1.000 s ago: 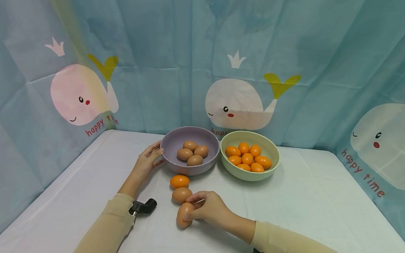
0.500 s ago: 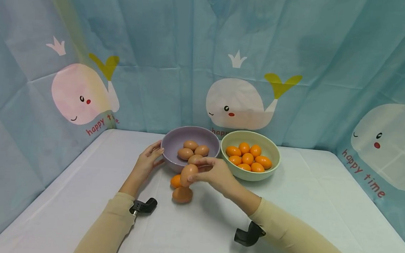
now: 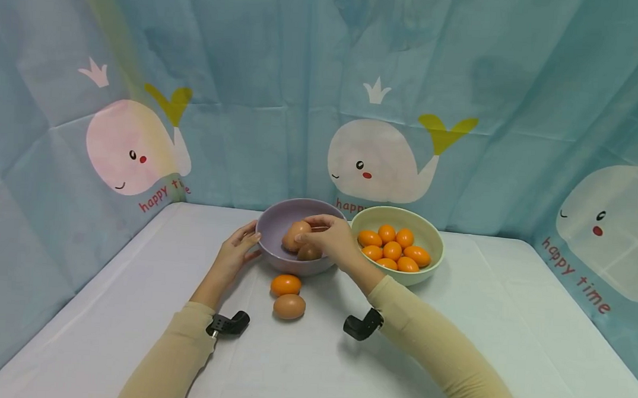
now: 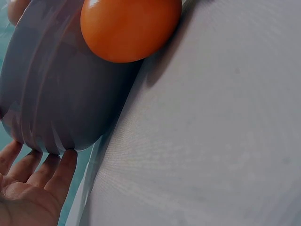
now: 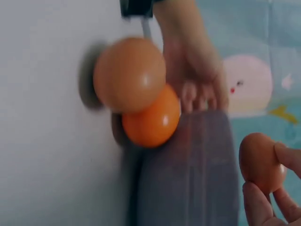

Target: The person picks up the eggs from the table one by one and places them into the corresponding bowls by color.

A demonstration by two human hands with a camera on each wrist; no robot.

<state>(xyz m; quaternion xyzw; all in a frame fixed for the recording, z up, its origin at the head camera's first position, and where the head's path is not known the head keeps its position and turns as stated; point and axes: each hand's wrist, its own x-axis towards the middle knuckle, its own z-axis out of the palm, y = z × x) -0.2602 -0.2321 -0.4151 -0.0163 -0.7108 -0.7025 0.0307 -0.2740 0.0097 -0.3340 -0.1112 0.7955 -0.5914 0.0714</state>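
Note:
My right hand (image 3: 334, 240) pinches a brown egg (image 3: 295, 235) between thumb and fingers, over the purple bowl (image 3: 272, 219). In the right wrist view the held egg (image 5: 258, 161) is above the rim. Other brown eggs lie in the bowl, partly hidden by my right hand and the held egg. At the bowl's left side, my left hand (image 3: 232, 256) touches its outer wall with extended fingertips, plain in the left wrist view. In front of the bowl, an orange kumquat-like fruit (image 3: 285, 285) and a brown egg (image 3: 290, 307) rest on the white cloth.
A pale green bowl (image 3: 396, 278) stands right of the purple bowl and holds several orange fruits (image 3: 392, 251). White cloth (image 3: 269, 363) covers the table. A blue curtain (image 3: 278, 155) with whale prints hangs behind.
My right hand has picked the nearest brown egg off the cloth and carried it up and away from me, over the purple bowl. My left hand keeps its place against the bowl.

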